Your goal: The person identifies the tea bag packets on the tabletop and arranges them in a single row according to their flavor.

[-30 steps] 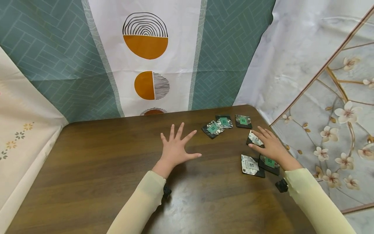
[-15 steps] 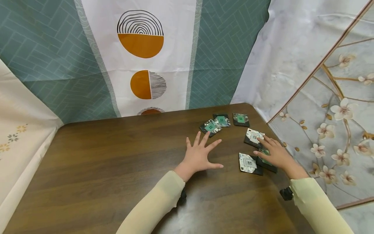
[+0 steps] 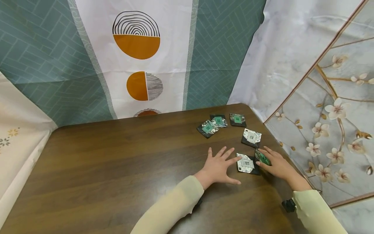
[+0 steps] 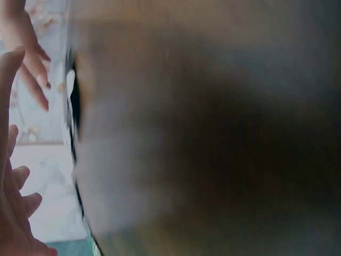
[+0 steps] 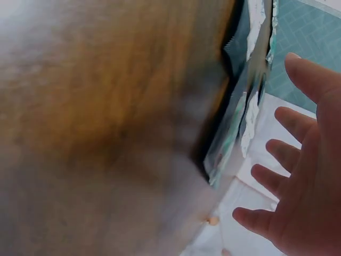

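My left hand (image 3: 217, 167) is spread above the table, one fingertip overlapping the edge of a black packet with a white label (image 3: 246, 163) in the head view. In the left wrist view its fingers (image 4: 21, 205) are apart and hold nothing. My right hand (image 3: 277, 165) hovers over a black packet with a green label (image 3: 262, 158), covering part of it. The right wrist view shows a gap between that packet (image 5: 230, 140) and the loosely extended fingers (image 5: 269, 178). Another white-labelled packet (image 3: 251, 137) lies just behind these two.
Three green-labelled packets lie farther back: one (image 3: 207, 128) overlaps a second (image 3: 218, 121), and a third (image 3: 237, 120) lies apart near the far right corner. The brown wooden table (image 3: 117, 169) meets a patterned cloth (image 3: 204, 65) behind and a flowered cloth (image 3: 327, 136) at right.
My left hand has moved right and nearer, from the middle of the table to the white-labelled packet. My right hand has drawn back from the rear white-labelled packet to the green-labelled one.
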A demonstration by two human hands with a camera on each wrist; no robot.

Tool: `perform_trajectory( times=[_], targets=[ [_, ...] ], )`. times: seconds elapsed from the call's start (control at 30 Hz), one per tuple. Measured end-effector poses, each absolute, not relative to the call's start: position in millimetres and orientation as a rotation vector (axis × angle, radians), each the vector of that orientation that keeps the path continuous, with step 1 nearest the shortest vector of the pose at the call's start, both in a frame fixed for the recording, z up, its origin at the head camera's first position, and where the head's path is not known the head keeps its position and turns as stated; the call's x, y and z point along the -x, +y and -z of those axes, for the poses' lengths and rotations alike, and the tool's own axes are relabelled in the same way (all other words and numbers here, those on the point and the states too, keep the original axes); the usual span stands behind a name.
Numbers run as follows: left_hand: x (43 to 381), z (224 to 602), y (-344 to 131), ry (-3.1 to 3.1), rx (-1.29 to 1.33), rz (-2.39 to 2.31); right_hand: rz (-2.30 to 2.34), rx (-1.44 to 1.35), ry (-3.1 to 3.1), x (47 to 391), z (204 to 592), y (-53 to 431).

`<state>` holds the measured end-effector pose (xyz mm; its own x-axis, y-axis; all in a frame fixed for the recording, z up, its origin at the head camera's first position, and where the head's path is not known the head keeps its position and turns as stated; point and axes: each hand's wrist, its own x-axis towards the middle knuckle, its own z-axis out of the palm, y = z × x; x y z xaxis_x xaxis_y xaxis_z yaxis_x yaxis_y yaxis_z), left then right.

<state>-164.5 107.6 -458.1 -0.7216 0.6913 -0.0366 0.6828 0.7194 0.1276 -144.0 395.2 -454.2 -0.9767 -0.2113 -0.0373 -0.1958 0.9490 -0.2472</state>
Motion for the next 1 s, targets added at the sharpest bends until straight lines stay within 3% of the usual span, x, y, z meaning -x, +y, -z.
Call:
perform_trajectory(
  times=[1.0],
  targets=[
    [121, 477, 173, 2.824, -1.164, -0.022, 0.406, 0.260, 3.063, 126, 464, 398]
  ],
)
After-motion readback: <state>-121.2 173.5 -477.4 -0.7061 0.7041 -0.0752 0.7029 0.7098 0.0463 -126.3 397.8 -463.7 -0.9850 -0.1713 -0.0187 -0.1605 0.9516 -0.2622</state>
